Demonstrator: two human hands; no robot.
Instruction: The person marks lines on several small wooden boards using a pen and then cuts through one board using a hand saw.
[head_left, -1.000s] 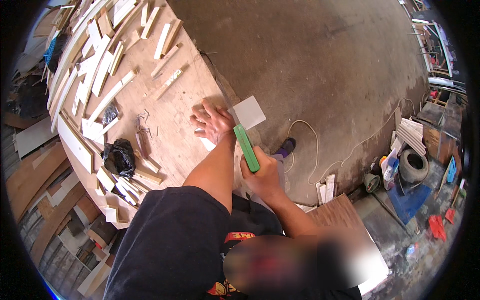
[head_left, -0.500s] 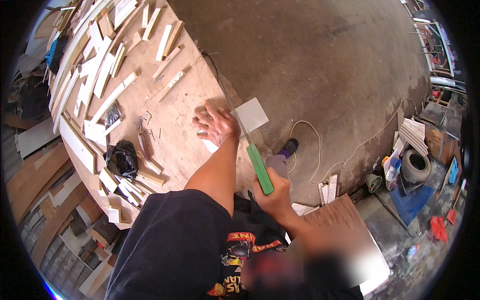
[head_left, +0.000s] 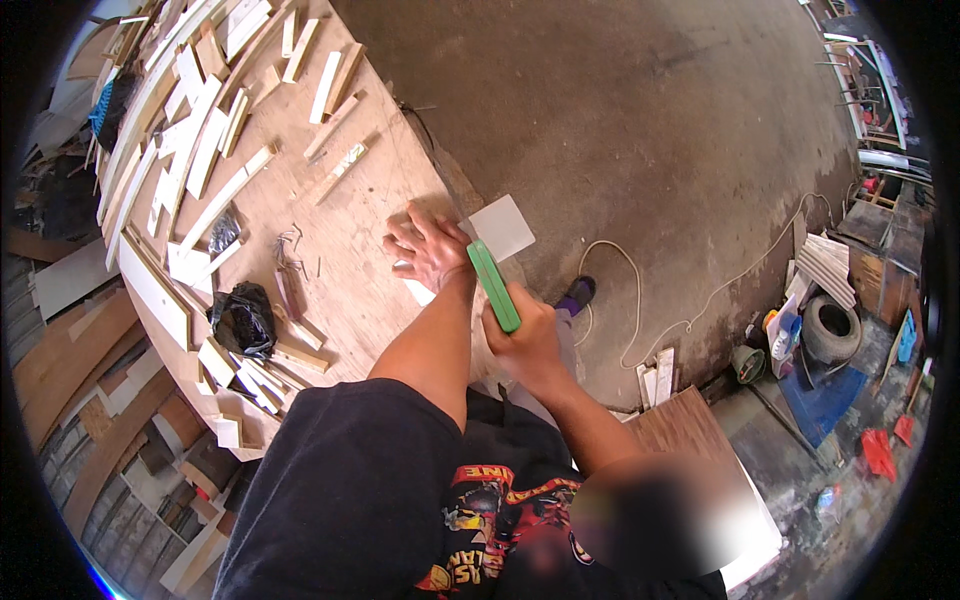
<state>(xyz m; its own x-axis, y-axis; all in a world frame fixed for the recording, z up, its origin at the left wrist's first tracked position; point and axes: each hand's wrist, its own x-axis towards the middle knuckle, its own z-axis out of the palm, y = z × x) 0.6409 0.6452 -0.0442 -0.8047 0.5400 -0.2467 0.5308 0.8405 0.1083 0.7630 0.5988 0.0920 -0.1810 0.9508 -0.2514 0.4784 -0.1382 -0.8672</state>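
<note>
My left hand (head_left: 432, 250) lies with spread fingers on a white board (head_left: 504, 228) at the right edge of the wooden work table (head_left: 350, 240). The board juts past that edge over the floor, and a corner of it shows under my palm. My right hand (head_left: 527, 340) is closed round the green handle of a handsaw (head_left: 493, 288). Its thin blade points away from me, beside my left hand, along the table edge and across the board. The handle's front end is close to my left wrist. The cut line itself is too fine to make out.
Many white and bare wood strips (head_left: 205, 150) cover the table's left side. A black plastic bag (head_left: 243, 320) and loose nails (head_left: 290, 240) lie nearer. On the floor at right are a pale cord (head_left: 640, 300), a tyre (head_left: 832, 332) and a blue sheet (head_left: 822, 405).
My right hand has pushed the saw forward, away from me, so its handle is now close to my left wrist. My left hand and the board have stayed almost still.
</note>
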